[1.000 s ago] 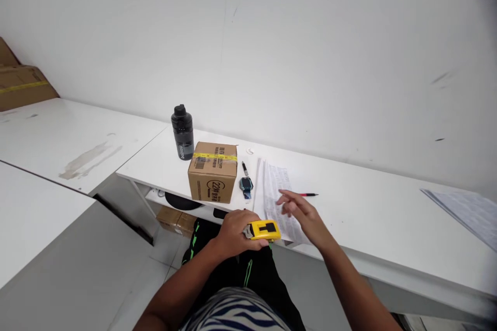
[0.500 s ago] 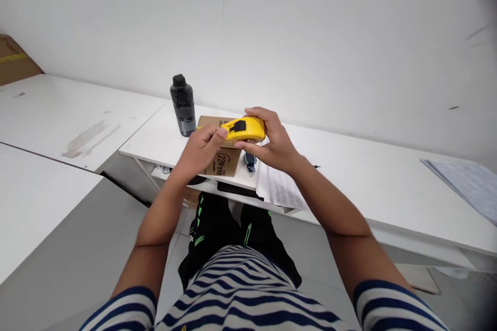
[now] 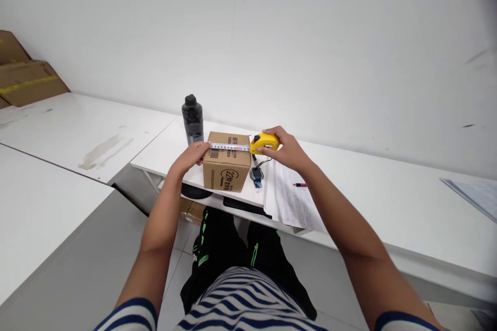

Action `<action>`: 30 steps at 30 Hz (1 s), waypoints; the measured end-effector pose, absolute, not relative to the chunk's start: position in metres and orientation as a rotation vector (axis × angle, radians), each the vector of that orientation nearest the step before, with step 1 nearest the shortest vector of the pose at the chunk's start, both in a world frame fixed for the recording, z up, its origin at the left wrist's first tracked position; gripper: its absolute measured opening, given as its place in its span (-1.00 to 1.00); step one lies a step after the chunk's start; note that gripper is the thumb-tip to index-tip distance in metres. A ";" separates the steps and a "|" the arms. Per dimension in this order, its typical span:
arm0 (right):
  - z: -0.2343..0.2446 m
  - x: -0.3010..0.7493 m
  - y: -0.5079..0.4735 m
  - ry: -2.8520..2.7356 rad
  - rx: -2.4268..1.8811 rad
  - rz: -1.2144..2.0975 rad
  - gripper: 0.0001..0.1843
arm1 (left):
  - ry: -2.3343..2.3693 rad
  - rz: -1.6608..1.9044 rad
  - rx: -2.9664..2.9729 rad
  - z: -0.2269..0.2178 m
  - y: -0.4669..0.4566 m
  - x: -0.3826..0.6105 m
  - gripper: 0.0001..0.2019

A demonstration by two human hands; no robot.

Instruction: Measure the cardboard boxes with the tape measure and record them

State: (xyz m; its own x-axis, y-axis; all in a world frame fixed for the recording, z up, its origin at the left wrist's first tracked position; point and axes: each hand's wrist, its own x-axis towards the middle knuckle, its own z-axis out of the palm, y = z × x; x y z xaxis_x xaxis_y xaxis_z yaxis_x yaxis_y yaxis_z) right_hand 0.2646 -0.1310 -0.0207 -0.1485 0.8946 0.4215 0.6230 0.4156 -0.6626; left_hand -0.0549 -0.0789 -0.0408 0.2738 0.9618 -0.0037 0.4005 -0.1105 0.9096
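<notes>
In the head view, the left hand (image 3: 193, 156) was at the left upper edge of the box (image 3: 227, 171), its fingers drawn together on the end of the tape (image 3: 225, 147); whether they pinched that end or pressed it onto the cardboard could not be told. The right hand (image 3: 288, 151) was just past the box's opposite edge, thumb and fingers clamped on the yellow case (image 3: 264, 142). Between the two hands the tape ran straight across the top of the box, white with dark numerals and a red patch toward the case. The box rested upright on the white desk (image 3: 373, 191), print showing on its top and near side. Behind it and to the left stood the dark bottle (image 3: 193, 120), upright, its base partly hidden by the left hand. Just to the right of the box lay the watch (image 3: 257, 176), with a thin dark cord (image 3: 265, 162) curving between it and the case. Farther right were printed papers (image 3: 289, 196), with a red and black pen (image 3: 300, 184) by the right forearm, which partly covered it; another paper stack (image 3: 471, 194) lay well apart at the far right. Brown cartons (image 3: 33, 83) sat at the far left against the wall (image 3: 330, 51), on a stained white table (image 3: 73, 119).
</notes>
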 end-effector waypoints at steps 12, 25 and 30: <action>-0.018 0.261 -0.140 -1.920 -1.317 0.184 -0.41 | 1.235 0.811 1.773 -0.027 -0.089 -0.061 -0.59; -0.083 0.140 -0.261 -1.660 -0.970 -0.478 -0.58 | 1.047 0.734 2.129 0.040 -0.059 -0.012 -0.64; -0.065 0.114 -0.241 -1.625 -0.988 -0.376 -0.72 | 1.329 0.662 2.254 0.026 -0.014 0.012 -0.61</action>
